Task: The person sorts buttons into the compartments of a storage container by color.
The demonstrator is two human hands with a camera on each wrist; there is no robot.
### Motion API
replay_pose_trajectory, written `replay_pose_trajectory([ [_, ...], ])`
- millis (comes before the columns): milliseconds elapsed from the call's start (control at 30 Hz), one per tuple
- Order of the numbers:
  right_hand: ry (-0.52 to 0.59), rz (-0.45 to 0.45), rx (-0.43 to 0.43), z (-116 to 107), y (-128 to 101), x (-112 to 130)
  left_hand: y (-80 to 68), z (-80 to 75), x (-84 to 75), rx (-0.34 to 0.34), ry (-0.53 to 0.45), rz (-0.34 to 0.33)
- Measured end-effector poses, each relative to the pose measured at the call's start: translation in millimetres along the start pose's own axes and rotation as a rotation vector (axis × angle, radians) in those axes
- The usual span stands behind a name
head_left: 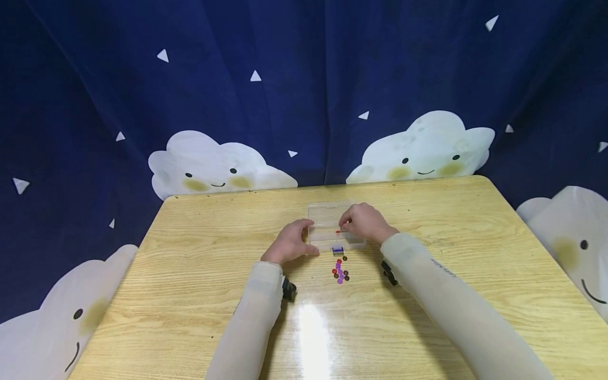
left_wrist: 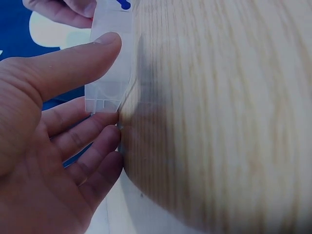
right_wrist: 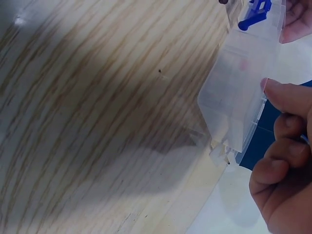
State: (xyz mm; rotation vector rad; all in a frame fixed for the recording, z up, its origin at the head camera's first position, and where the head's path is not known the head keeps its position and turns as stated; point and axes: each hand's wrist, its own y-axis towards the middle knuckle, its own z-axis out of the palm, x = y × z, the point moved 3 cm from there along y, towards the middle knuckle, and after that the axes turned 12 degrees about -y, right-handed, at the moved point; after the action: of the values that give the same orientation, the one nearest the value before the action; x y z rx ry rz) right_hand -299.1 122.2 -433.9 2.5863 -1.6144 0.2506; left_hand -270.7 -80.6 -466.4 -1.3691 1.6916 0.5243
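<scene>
Head view: a clear plastic box (head_left: 324,236) is seen with its lid (head_left: 328,214) laid back toward 12 o'clock, on the wood-grain surface (head_left: 190,274), between 4 and 5 o'clock of frame centre. Its 9 o'clock end is spanned by the left grip (head_left: 291,243), thumb on the near side, fingers on the far. The right grip (head_left: 366,221) is placed at 3 o'clock, fingertips brought narrow over the box beside a red piece (head_left: 338,232); whether anything is pinched cannot be told. A blue latch (head_left: 338,250) is carried at 6 o'clock, and loose pieces (head_left: 340,273), purple, red and dark, are scattered just beyond it. Left wrist view: the box is shown at 11 o'clock, its end taken between thumb and fingers. Right wrist view: the box is shown at 2 o'clock, its edge met by the right thumb, the other fingers curled. Handling, as judged: light, thin-walled, fairly stiff, smooth enough to slide; best held by the end walls, with pressure kept off lid and hinge. Pieces are likely slippery, best taken by their rims.
</scene>
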Motion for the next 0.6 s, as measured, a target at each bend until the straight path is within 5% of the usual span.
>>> replay_pose_trajectory([
  [600,0.001,-0.023,-0.016,2.2,-1.0,-1.2,-3.3,-0.6,-3.3,0.001,-0.002,0.005],
])
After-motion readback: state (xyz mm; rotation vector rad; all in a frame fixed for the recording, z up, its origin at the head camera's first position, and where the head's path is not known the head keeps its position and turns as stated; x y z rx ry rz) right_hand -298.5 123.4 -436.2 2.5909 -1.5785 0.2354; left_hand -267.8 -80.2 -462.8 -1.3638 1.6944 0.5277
